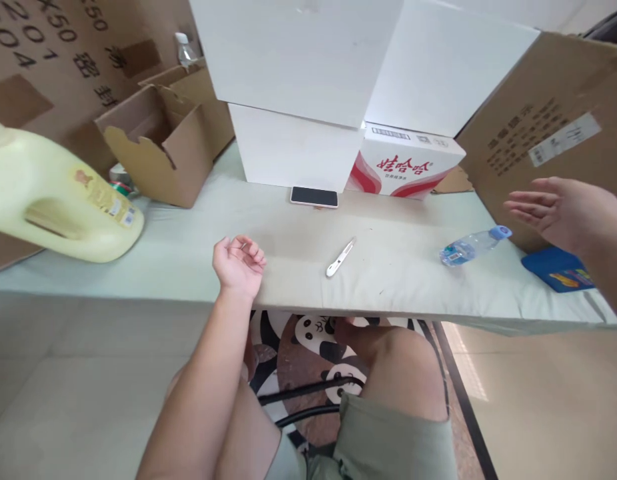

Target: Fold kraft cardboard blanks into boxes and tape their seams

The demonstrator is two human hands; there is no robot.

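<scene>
My left hand (240, 265) rests palm up at the front of the cloth-covered table (288, 287), its fingers loosely curled and apart, holding nothing. Toward the right edge, my right hand (563, 210) is raised above a blue package (558, 268), fingers stretched out and nothing in it. A white utility knife (341, 258) lies to the right of my left hand. Between the knife and my right hand, a clear plastic bottle (473, 245) with a blue cap lies on its side. A phone (314, 197) with a dark screen lies farther back, by the white boxes.
White boxes (293, 147) are stacked at the back, beside a red-and-white carton (406, 163). At the left stand a pale yellow jug (63, 193) and an open cardboard box (158, 147). A large cardboard box (553, 107) stands at the right.
</scene>
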